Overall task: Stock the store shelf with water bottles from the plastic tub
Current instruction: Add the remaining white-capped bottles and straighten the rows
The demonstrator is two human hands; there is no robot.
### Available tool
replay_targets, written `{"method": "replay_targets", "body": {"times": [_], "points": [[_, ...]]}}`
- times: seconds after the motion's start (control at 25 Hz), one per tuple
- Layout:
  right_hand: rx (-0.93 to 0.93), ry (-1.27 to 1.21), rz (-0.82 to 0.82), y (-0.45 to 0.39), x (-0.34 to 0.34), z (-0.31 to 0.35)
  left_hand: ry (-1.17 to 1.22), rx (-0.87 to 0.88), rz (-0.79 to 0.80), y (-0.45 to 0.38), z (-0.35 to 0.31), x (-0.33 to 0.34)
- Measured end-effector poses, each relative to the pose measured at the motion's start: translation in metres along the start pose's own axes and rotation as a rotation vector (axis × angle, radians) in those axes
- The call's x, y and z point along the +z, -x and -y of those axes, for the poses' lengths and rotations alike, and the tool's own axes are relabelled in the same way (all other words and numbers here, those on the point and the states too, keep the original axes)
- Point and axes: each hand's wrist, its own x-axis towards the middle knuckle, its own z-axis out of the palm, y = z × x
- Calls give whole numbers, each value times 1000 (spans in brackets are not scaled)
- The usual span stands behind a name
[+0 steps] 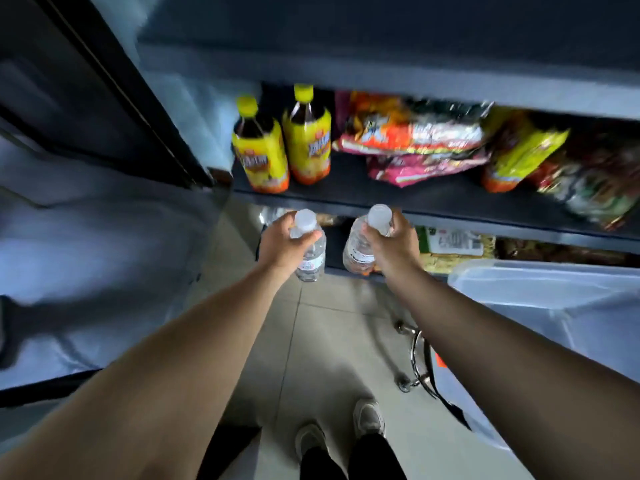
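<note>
Both hands are gripping water bottles by the neck: the left hand (282, 242) is holding one bottle (311, 254), the right hand (393, 242) another (358, 249). They are carrying them toward the shelf (398, 199) just ahead, with the tub (554, 289) sitting to the right. Next they probably need standing upright on bare shelf.

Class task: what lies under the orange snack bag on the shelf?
A pink snack bag lies under the orange snack bag; only its front edge shows, the rest is covered.

Two tea bottles (280, 140) on the shelf (398, 197), left of snack bags (415, 140); tub (554, 292) at right.
</note>
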Motion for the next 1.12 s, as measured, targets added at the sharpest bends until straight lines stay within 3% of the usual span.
{"method": "replay_targets", "body": {"times": [0.32,0.6,0.84,1.12], "points": [[-360,114,315,67,-187,262,-115,345,68,64,-279,-149],[-498,14,202,135,-334,436,29,584,22,132,-495,-244],[-569,-4,109,122,-405,513,160,624,0,141,-600,-256],[-537,-40,11,29,-413,497,123,505,-80,84,-621,-204]]}}
